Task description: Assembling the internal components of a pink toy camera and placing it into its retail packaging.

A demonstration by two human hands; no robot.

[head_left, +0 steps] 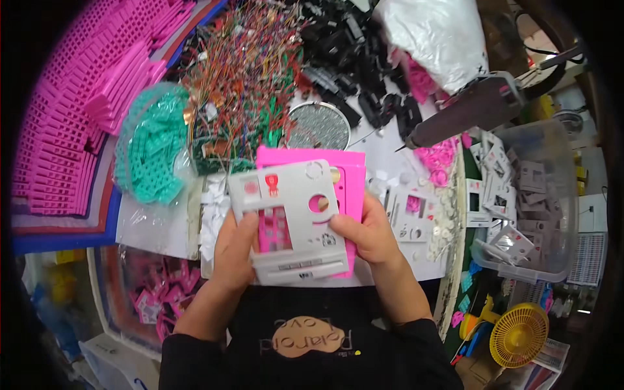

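In front of my chest I hold a white plastic faceplate (302,237) with a rectangular window, a round hole and small printed marks. Behind it lies a bright pink plastic casing (353,172), showing at the top and right and through the openings. My left hand (235,250) grips the faceplate's left side, thumb at the window's edge. My right hand (372,231) is closed on the right side, its thumb on the faceplate and its fingers hidden behind the casing. The two pieces overlap at slightly different angles; whether they are joined I cannot tell.
Wired parts (240,71) and black plastic parts (351,58) heap at the back. A round tin (320,125) holds small metal bits. Pink lattice pieces (65,130) and a bag of teal pieces (153,153) stand left. An electric screwdriver (465,114) hangs right, near a clear bin (559,195).
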